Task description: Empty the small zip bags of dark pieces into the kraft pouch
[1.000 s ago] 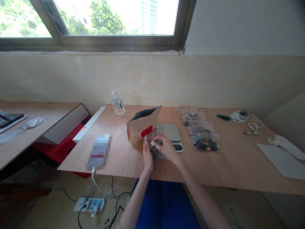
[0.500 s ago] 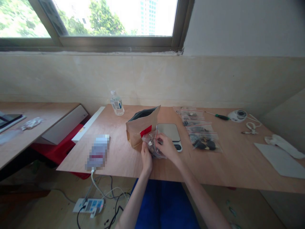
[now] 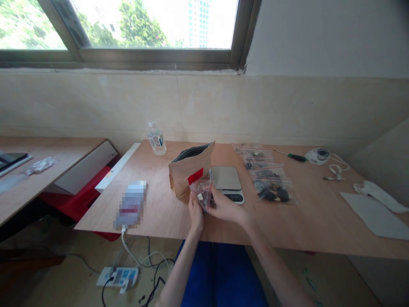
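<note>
Clear plastic bag (image 3: 203, 192) with small dark contents was just below frame centre, clamped between both hands. Left hand (image 3: 196, 215) gripped its left side; right hand (image 3: 225, 208) had fingers closed on its red-striped edge. Kraft pouch (image 3: 183, 177) stood open just left of it, scale (image 3: 225, 178) behind right hand. More filled bags (image 3: 271, 191) lay right of centre, bottle (image 3: 156, 140) left of centre.

Small workroom: screwdriver (image 3: 298, 157), scale (image 3: 226, 178), bagged parts (image 3: 274, 192).
</note>
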`<state>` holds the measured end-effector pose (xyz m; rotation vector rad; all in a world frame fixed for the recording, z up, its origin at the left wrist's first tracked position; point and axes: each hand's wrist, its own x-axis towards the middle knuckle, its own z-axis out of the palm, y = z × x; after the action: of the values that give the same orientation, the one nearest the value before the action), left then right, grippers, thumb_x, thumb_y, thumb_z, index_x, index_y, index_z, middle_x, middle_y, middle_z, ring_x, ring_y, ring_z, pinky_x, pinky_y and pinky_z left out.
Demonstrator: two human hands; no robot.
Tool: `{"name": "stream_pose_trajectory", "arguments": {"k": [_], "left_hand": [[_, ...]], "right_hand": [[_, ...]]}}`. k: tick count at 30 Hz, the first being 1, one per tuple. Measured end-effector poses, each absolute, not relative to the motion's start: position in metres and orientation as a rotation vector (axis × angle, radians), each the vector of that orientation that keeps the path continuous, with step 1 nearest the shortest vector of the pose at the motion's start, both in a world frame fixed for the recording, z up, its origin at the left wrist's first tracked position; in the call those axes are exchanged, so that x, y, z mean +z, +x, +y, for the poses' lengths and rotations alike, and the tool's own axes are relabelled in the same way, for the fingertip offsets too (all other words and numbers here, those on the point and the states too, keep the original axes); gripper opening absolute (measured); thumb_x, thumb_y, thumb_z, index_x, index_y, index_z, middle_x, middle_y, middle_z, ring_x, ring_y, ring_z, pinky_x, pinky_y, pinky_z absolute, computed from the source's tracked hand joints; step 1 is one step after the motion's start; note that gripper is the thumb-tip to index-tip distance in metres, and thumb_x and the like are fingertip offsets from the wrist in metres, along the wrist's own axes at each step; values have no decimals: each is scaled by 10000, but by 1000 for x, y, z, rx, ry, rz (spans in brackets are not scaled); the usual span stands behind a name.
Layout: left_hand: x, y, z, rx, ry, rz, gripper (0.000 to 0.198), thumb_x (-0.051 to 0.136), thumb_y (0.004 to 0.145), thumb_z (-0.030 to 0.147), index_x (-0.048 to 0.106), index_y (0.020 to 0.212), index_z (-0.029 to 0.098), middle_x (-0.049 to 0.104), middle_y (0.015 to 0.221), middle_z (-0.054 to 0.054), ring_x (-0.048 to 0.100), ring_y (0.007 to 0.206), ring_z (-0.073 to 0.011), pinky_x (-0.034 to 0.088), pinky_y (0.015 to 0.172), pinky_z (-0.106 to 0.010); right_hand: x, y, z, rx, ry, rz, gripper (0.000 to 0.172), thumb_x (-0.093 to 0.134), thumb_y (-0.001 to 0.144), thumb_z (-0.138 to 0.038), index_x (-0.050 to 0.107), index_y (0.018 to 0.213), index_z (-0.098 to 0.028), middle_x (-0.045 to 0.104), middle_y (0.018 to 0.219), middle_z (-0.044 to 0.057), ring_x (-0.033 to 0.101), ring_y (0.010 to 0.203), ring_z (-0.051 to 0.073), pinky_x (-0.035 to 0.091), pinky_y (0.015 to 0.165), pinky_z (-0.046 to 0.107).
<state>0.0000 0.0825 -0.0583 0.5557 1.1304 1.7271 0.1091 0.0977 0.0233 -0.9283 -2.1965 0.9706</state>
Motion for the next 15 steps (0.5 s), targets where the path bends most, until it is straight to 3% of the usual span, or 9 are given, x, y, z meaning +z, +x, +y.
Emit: {"name": "stream_pose_trajectory", "arguments": {"k": [3, 7, 15], "left_hand": [[-58, 1, 82, 1720, 555, 1130, 481, 449, 833, 548, 625, 1086, 179, 670, 1081, -78, 582, 1071, -223, 382, 983, -350], [-61, 1, 83, 1744, 564, 1155, 485, 476, 823, 539, 626, 1084, 158, 654, 1118, -95, 561, 1107, -221, 356, 1005, -352], [-61, 1, 83, 1734, 562, 1135, 476, 459, 834, 528, 616, 1110, 173, 645, 1144, -86, 532, 1152, -225, 367, 1005, -343]], "right_hand": [[19, 104, 97, 918, -944, -2217, 561, 569, 719, -98, 420, 1252, -191, 472, 1292, 117, 416, 1232, 230, 297, 1052, 419], [7, 95, 99, 778, -1030, -2203, 490, 506, 740, -66, 481, 1214, -189, 506, 1269, 121, 430, 1221, 246, 272, 1064, 469], [13, 98, 101, 854, -1174, -1989, 308, 484, 718, -45, 618, 960, -180, 658, 974, 71, 609, 921, 211, 458, 877, 379]]}}
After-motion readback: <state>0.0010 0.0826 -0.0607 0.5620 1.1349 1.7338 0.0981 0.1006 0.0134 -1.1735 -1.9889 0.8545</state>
